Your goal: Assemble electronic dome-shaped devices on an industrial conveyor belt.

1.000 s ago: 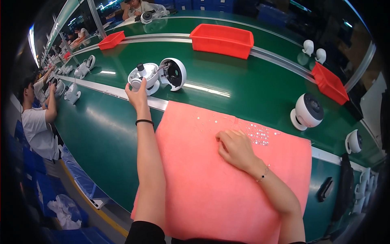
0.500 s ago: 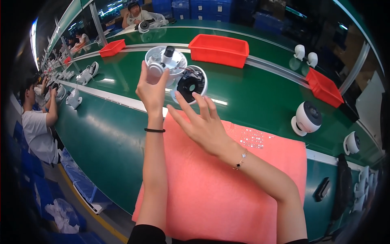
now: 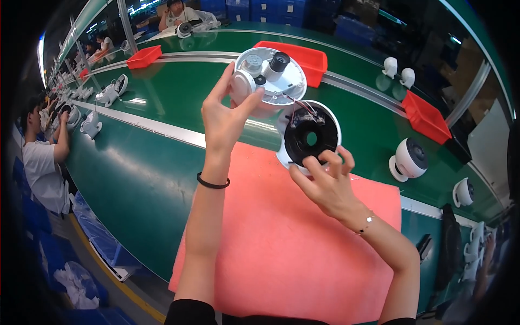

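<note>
My left hand (image 3: 226, 122) grips an open camera housing half (image 3: 291, 81), white and round, with a black lens barrel standing up from its inner face. Its thumb and fingers close around a round white part at the near left side. My right hand (image 3: 333, 189) has its curled fingertips on the rim of the other half, a white shell (image 3: 295, 145) with a black interior and a round central hole. Thin wires run between the two halves, which are raised over the far edge of a pink foam mat (image 3: 287, 254).
Red bins (image 3: 314, 59) stand along the far rail, another red bin (image 3: 425, 116) at the right. An assembled white camera (image 3: 407, 160) sits on the green bench right of the mat, a smaller one (image 3: 463, 192) beyond it. A co-worker (image 3: 46, 162) sits at the left.
Both hands and the two housing halves have moved right and come nearer. My right hand has taken hold of the shell's rim. Small screws seen on the mat earlier are now mostly hidden.
</note>
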Tool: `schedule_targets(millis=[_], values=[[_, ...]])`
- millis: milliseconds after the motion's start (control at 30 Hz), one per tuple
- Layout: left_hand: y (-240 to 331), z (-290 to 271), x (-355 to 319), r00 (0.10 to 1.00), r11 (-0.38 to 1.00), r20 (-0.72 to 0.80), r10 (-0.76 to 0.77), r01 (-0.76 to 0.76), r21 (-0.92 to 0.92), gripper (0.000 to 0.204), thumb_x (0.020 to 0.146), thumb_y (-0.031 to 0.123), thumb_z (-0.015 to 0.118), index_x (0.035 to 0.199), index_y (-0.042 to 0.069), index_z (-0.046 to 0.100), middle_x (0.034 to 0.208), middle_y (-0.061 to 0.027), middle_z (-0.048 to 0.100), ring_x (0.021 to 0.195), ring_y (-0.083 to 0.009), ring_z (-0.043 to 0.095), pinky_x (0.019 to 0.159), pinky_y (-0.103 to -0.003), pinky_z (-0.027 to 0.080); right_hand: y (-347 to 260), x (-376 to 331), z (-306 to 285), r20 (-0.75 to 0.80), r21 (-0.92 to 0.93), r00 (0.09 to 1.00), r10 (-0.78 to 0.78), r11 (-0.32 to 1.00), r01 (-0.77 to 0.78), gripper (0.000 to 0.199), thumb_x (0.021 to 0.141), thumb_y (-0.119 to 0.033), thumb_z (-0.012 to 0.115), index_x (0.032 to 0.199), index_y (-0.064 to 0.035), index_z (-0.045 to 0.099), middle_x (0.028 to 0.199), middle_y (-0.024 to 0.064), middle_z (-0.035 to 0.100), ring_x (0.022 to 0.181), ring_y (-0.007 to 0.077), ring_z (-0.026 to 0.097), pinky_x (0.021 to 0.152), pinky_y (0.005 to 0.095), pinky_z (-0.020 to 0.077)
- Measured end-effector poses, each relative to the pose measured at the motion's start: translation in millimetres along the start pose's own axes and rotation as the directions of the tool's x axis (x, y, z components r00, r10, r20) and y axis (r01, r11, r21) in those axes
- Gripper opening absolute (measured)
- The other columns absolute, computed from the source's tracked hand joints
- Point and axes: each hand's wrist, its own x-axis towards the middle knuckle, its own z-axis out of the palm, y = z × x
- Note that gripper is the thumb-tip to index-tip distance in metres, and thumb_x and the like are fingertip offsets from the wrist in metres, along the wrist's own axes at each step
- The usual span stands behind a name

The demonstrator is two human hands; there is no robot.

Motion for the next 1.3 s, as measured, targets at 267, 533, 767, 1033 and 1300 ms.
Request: schedule_targets(millis=[267,533,767,1033,1300], values=[[-8,-1,-12,0.595,0.82,0.746,-0.298,0.56,-0.119,0.062,0.07,0.009,0.07,0.127,-0.002,0.046,0.11,-0.0097,0.06,0.099,-0.0138,0.056,0.086,-0.028,0.044,33,-17,-121,0.256,0.775,0.942,0.217,0.537,-0.334,0.035,0.056,0.009,0.064,0.084,-0.01,0.052,0.092,0.0078,0.053,0.093,0.0287,0.053,0.088,0.053,0.0408],[-9,73,-99,-0.262,0.841,0.959,0.108,0.539,0.052,0.054,0.067,0.009,0.064,0.119,0.001,0.055,0.118,-0.0115,0.057,0.106,-0.018,0.053,0.093,-0.032,0.043,18,-62,-184,0.91,0.402,0.395,0.128,-0.508,-0.762,0.048,0.081,-0.003,0.062,0.118,-0.0027,0.03,0.104,0.0125,0.055,0.101,0.0166,0.053,0.083,0.0315,0.0456],[14,22,-128,0.05,0.571,0.984,-0.17,0.819,0.057,0.049,0.082,0.014,0.058,0.126,-0.002,0.046,0.123,-0.0141,0.052,0.119,-0.0236,0.046,0.102,-0.035,0.034,2,-84,-184,0.97,0.172,0.24,-0.042,-0.578,-0.798,0.042,0.087,-0.007,0.058,0.117,-0.0045,0.028,0.105,0.0108,0.055,0.098,0.0105,0.052,0.077,0.025,0.0459],[87,-31,-162,0.411,0.937,0.855,-0.316,0.275,0.214,0.03,0.075,0.024,0.071,0.088,0.0,0.058,0.083,-0.0136,0.065,0.073,-0.0213,0.065,0.071,-0.032,0.051,-12,-79,-168,0.967,0.236,0.246,0.061,-0.573,-0.785,0.041,0.087,-0.011,0.059,0.114,-0.0032,0.029,0.101,0.0108,0.055,0.087,0.0082,0.053,0.063,0.0216,0.0465],[89,-25,-159,0.376,0.917,0.839,-0.393,0.097,0.386,0.04,0.065,0.032,0.078,0.084,0.001,0.061,0.063,-0.0099,0.061,0.051,-0.0215,0.061,0.048,-0.028,0.048,8,-70,-162,0.962,0.269,0.266,0.056,-0.334,-0.903,0.032,0.08,-0.011,0.065,0.102,-0.0013,0.044,0.095,0.0079,0.055,0.083,0.0103,0.054,0.061,0.0223,0.0444]])
